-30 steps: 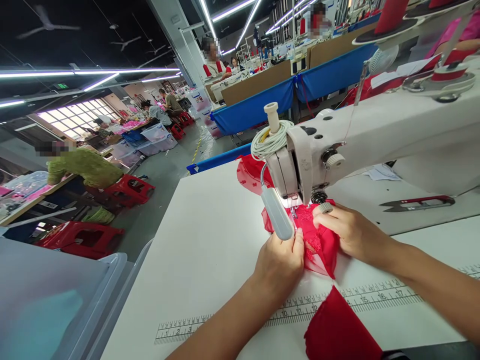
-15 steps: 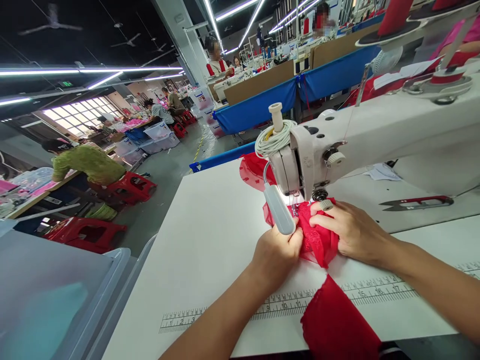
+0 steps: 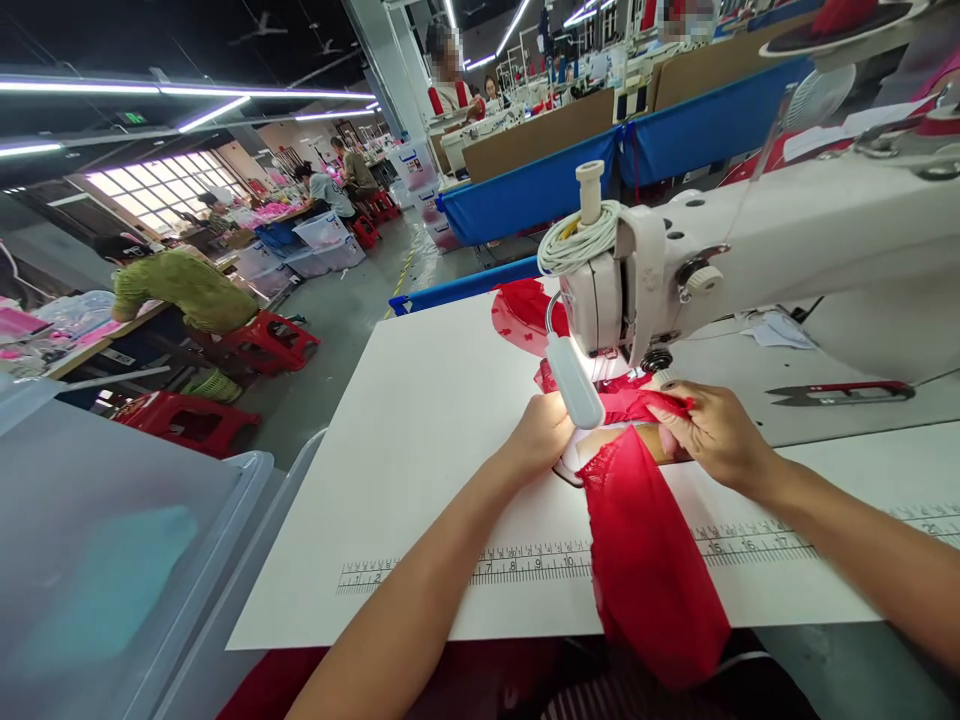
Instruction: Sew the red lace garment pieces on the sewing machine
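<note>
Red fabric with lace edging (image 3: 649,540) hangs from the sewing machine (image 3: 611,290) over the table's front edge. A gathered stretch of it lies under the needle area. My right hand (image 3: 716,435) pinches this gathered part just right of the presser foot. My left hand (image 3: 541,435) is closed at the fabric's left side. A grey-white clip-on lamp (image 3: 576,385) covers its fingertips in part. Between the hands, a bare section of the machine bed shows. More sheer red fabric (image 3: 525,318) lies behind the machine head.
Thread snips (image 3: 844,394) lie on the machine bed at right. A printed ruler (image 3: 525,565) runs along the white table (image 3: 420,430). Translucent plastic bins (image 3: 150,530) stand at left. Further off, a co-worker in a green top (image 3: 184,295) sits on a red stool (image 3: 274,340).
My right hand has gone from lying flat over the fabric to pinching a gathered strip of it. The lower fabric has spread out toward me, uncovering the machine bed. The view has shifted.
</note>
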Available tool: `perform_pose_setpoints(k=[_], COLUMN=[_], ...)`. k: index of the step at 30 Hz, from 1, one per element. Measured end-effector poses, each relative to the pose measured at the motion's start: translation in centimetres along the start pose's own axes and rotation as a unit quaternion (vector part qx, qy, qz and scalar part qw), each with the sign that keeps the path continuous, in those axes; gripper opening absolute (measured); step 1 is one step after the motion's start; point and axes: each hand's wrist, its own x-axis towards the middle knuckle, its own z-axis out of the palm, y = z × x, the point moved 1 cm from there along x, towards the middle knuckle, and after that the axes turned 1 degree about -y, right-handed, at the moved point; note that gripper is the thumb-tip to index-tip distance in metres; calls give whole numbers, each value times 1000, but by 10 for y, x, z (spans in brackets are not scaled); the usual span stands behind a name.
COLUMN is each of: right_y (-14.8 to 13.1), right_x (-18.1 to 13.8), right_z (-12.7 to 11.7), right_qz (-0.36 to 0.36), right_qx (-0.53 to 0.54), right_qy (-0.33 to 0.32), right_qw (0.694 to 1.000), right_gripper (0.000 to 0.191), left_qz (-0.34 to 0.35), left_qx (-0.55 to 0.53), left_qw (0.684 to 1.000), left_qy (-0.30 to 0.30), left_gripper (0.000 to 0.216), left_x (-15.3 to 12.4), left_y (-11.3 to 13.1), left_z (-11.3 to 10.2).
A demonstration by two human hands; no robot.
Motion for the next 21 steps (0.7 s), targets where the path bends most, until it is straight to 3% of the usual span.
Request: perform_pose_setpoints(k=[6, 12, 21], right_y=[-4, -5, -7], right_x=[-4, -5, -4], right_z=[-1, 0, 0], right_qz=[48, 29, 7], right_qx=[66, 65, 50], right_qy=[18, 33, 19], right_qw=[997, 997, 999], right_gripper=[46, 48, 49], left_qz=[-23, 54, 77], left_qx=[13, 53, 120], left_qw=[999, 994, 986], left_qy=[-41, 74, 89], left_gripper=[35, 35, 36], left_x=[-5, -7, -9], left_y=[2, 5, 2], left_z=[6, 25, 28])
